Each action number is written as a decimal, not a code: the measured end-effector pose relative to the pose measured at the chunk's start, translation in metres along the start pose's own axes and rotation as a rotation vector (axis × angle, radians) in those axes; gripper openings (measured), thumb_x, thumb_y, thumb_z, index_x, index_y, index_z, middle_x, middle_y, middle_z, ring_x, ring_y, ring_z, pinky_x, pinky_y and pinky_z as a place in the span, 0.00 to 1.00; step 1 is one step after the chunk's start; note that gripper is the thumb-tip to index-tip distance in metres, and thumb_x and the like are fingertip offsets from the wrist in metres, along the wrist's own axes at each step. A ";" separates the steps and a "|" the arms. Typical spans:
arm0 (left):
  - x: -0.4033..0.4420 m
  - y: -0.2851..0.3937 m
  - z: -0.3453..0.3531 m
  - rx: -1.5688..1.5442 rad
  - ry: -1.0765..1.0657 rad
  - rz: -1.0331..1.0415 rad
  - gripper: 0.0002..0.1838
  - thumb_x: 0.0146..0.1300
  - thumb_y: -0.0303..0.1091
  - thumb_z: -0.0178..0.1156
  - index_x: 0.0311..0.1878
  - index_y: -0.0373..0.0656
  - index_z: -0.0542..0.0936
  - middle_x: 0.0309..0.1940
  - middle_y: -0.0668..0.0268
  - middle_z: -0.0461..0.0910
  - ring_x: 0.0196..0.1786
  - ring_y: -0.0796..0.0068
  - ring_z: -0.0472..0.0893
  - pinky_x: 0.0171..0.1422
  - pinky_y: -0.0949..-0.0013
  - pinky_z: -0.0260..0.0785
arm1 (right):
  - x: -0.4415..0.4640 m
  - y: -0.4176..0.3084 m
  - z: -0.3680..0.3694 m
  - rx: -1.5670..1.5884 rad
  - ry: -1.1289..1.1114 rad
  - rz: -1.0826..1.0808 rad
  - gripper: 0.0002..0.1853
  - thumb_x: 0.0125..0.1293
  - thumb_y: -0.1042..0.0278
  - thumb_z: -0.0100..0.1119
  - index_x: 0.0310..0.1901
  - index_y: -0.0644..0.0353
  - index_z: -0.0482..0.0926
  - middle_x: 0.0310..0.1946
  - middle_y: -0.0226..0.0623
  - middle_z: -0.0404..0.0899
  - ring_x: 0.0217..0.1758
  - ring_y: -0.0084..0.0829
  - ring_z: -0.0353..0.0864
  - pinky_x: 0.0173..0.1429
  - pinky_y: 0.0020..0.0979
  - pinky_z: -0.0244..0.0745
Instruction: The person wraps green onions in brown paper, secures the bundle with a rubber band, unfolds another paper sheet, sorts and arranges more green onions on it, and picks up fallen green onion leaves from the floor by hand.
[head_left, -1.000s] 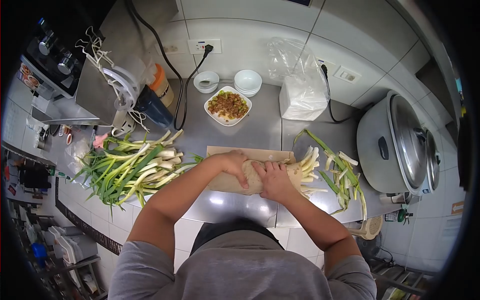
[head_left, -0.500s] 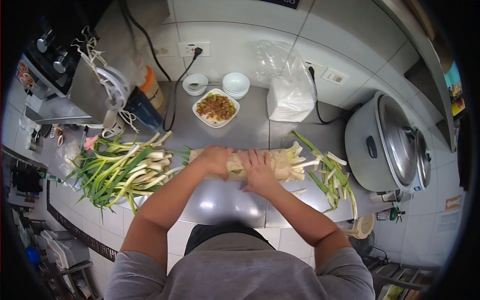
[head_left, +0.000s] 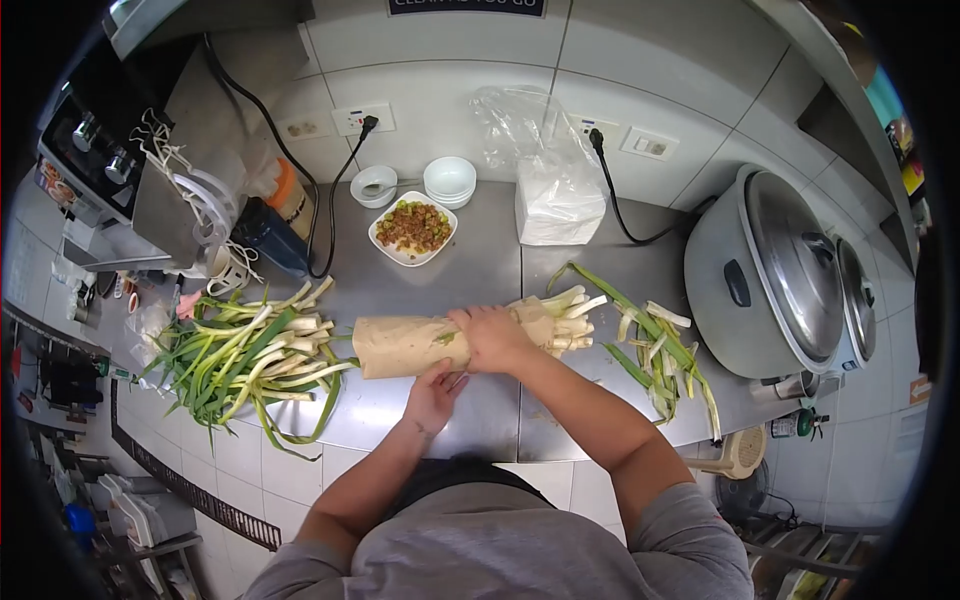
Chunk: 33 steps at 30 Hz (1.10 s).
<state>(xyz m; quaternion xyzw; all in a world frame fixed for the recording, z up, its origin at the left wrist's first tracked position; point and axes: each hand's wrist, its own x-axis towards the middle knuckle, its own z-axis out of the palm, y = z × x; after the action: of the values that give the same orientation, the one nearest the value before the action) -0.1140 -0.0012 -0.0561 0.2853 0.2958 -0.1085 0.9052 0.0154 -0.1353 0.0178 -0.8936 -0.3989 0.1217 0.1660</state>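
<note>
A bundle of leeks rolled in brown paper lies across the steel counter, with the white root ends sticking out on the right. My right hand is wrapped over the top of the roll near its middle. Below the roll's near edge, my left hand touches the paper with its fingertips, fingers loosely apart. To the left is a heap of loose leeks, white ends facing the roll. Several trimmed leek leaves and stalks are scattered to the right.
Behind the roll stand a square dish of chopped food, small white bowls and a plastic-wrapped white stack. A large rice cooker occupies the right side. At the back left are a dark tumbler and hanging cords.
My left hand has come off the top of the roll to its near side. The right hand has shifted along the roll, and more of the paper shows. The camera view has shifted slightly.
</note>
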 end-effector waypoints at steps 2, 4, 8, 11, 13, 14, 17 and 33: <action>0.006 -0.002 0.009 -0.127 -0.017 0.040 0.22 0.66 0.37 0.62 0.62 0.45 0.73 0.57 0.63 0.78 0.62 0.67 0.74 0.73 0.50 0.61 | 0.001 0.000 0.004 -0.009 0.030 -0.008 0.40 0.42 0.62 0.73 0.61 0.58 0.71 0.48 0.47 0.79 0.54 0.46 0.78 0.60 0.44 0.69; -0.001 -0.002 0.022 -0.164 -0.102 0.089 0.23 0.66 0.38 0.62 0.63 0.48 0.72 0.60 0.66 0.76 0.65 0.67 0.73 0.73 0.49 0.60 | -0.002 -0.006 -0.011 -0.017 0.075 -0.056 0.38 0.44 0.64 0.71 0.61 0.58 0.71 0.47 0.46 0.79 0.54 0.45 0.78 0.58 0.44 0.69; -0.038 0.027 0.071 -0.150 -0.169 0.288 0.24 0.67 0.39 0.62 0.64 0.46 0.72 0.63 0.66 0.74 0.66 0.66 0.72 0.73 0.51 0.60 | -0.017 -0.032 -0.071 -0.070 0.369 -0.182 0.37 0.43 0.69 0.71 0.60 0.59 0.71 0.44 0.45 0.78 0.52 0.47 0.77 0.55 0.44 0.69; -0.059 0.060 0.109 -0.106 -0.351 0.543 0.31 0.62 0.37 0.69 0.66 0.43 0.70 0.62 0.65 0.75 0.66 0.70 0.72 0.72 0.56 0.62 | -0.040 -0.076 -0.142 -0.031 0.566 -0.249 0.41 0.40 0.67 0.73 0.61 0.60 0.70 0.45 0.45 0.77 0.51 0.48 0.76 0.55 0.45 0.68; -0.072 0.081 0.127 0.100 -0.576 0.773 0.34 0.58 0.35 0.72 0.67 0.40 0.70 0.61 0.63 0.76 0.65 0.71 0.74 0.69 0.61 0.65 | -0.055 -0.105 -0.174 0.027 0.654 -0.287 0.47 0.39 0.61 0.79 0.63 0.63 0.68 0.51 0.48 0.78 0.56 0.48 0.77 0.60 0.44 0.70; -0.083 0.091 0.137 0.137 -0.617 0.791 0.36 0.55 0.34 0.74 0.66 0.39 0.71 0.60 0.63 0.77 0.64 0.72 0.74 0.68 0.62 0.66 | -0.059 -0.117 -0.183 0.170 0.676 -0.297 0.46 0.38 0.60 0.80 0.62 0.63 0.69 0.52 0.48 0.78 0.56 0.48 0.78 0.60 0.43 0.70; -0.146 0.136 0.160 0.430 -0.649 0.874 0.43 0.44 0.32 0.81 0.64 0.37 0.71 0.59 0.63 0.77 0.63 0.72 0.74 0.67 0.63 0.68 | -0.064 -0.149 -0.188 0.865 0.638 -0.262 0.51 0.35 0.56 0.86 0.62 0.64 0.68 0.54 0.38 0.78 0.58 0.33 0.77 0.64 0.36 0.70; -0.428 0.242 -0.123 -0.073 -0.097 1.621 0.33 0.53 0.28 0.68 0.63 0.35 0.71 0.56 0.59 0.78 0.58 0.61 0.79 0.65 0.58 0.72 | -0.023 -0.484 -0.094 0.421 0.805 -1.001 0.47 0.54 0.58 0.75 0.72 0.65 0.62 0.70 0.54 0.64 0.72 0.51 0.63 0.73 0.45 0.59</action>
<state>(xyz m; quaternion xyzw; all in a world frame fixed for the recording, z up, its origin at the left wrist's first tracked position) -0.4272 0.2794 0.2276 0.3763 -0.0388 0.5780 0.7231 -0.2925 0.1320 0.2968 -0.5255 -0.6396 -0.2369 0.5086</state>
